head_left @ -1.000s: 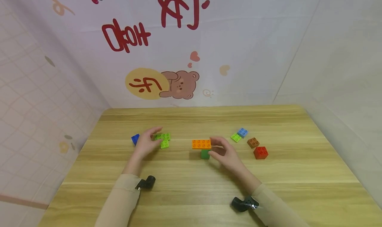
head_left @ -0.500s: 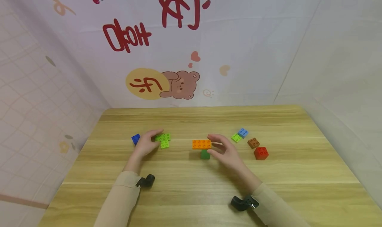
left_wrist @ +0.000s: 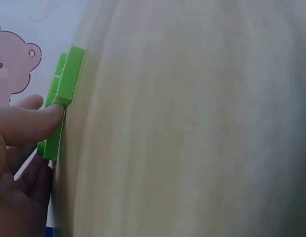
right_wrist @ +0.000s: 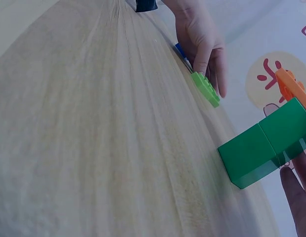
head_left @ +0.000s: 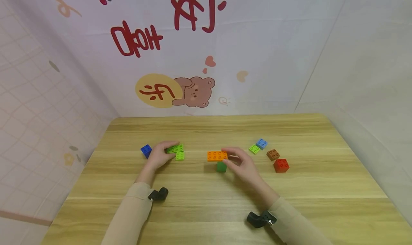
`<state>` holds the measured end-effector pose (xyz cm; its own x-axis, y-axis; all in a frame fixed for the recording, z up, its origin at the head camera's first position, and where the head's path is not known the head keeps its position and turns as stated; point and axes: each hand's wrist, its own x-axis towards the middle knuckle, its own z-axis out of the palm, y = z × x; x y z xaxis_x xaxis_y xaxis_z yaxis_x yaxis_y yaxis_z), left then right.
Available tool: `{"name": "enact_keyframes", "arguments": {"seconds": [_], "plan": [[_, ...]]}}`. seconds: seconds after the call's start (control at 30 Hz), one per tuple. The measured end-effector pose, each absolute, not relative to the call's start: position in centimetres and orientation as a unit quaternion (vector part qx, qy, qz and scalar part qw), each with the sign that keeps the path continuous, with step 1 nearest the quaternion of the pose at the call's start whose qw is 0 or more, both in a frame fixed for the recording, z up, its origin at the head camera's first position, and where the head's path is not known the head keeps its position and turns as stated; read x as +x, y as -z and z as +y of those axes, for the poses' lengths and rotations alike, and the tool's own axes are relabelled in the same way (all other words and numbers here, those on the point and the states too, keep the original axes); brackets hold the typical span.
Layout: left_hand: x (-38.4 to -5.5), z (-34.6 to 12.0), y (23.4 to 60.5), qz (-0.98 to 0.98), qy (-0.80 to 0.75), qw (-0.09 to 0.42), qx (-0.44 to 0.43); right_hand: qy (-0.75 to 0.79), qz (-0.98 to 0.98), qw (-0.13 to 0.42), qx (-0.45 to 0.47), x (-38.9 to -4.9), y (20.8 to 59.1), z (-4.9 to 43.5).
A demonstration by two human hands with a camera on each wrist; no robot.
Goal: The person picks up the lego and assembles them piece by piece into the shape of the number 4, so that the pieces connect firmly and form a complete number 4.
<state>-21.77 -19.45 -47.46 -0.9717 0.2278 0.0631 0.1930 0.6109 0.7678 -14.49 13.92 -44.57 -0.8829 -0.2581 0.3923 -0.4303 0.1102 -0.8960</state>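
Observation:
In the head view my left hand (head_left: 160, 155) pinches a flat bright green building brick (head_left: 175, 148) between thumb and fingers. A smaller lime brick (head_left: 180, 156) sits against its front side; the left wrist view shows the thumb right at the joint of the two green pieces. My right hand (head_left: 243, 163) pinches the right end of a long orange brick (head_left: 216, 156), thumb in front and fingers behind. This orange brick tops a stack of two dark green bricks (right_wrist: 266, 140), its left end overhanging. The right hand's fingers (right_wrist: 293, 197) show beside the stack in the right wrist view.
A blue brick (head_left: 146, 150) lies left of my left hand. At the right lie a light blue brick (head_left: 262, 143), a small lime brick (head_left: 254, 149), a brown brick (head_left: 273, 154) and a red brick (head_left: 281, 165). A printed cloth wall (head_left: 257, 52) rises behind the wooden table (head_left: 206, 205).
My left hand has moved slightly right and closed on the bright green brick; the smaller lime brick has shifted right. My right hand has closed in on the orange brick's end.

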Motion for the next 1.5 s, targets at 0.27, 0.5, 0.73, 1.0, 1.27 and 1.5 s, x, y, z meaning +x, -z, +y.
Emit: {"name": "enact_keyframes", "arguments": {"seconds": [0.27,0.5,0.73,1.0,1.27,1.5], "plan": [[-21.9,-19.5,47.8,0.900,-0.417,0.006,0.130,-0.622,-0.745,0.073,0.232,-15.0,45.7,14.0],[-22.0,-19.3,47.7,0.905,-0.407,0.000,0.126,-0.633,-0.737,0.066,0.226,-15.4,46.7,14.1],[-22.0,-19.3,47.7,0.910,-0.397,-0.007,0.117,-0.636,-0.738,0.056,0.216,-14.5,44.9,13.8],[-21.8,-19.5,47.6,0.907,-0.409,-0.011,0.104,-0.641,-0.735,0.055,0.217,-14.5,45.1,13.8],[-21.6,-19.6,47.0,0.900,-0.423,-0.023,0.104,-0.638,-0.738,0.050,0.215,-14.4,45.2,13.9],[-21.4,-19.1,45.8,0.898,-0.425,-0.026,0.109,-0.641,-0.737,0.046,0.210,-14.4,45.2,13.8]]}}
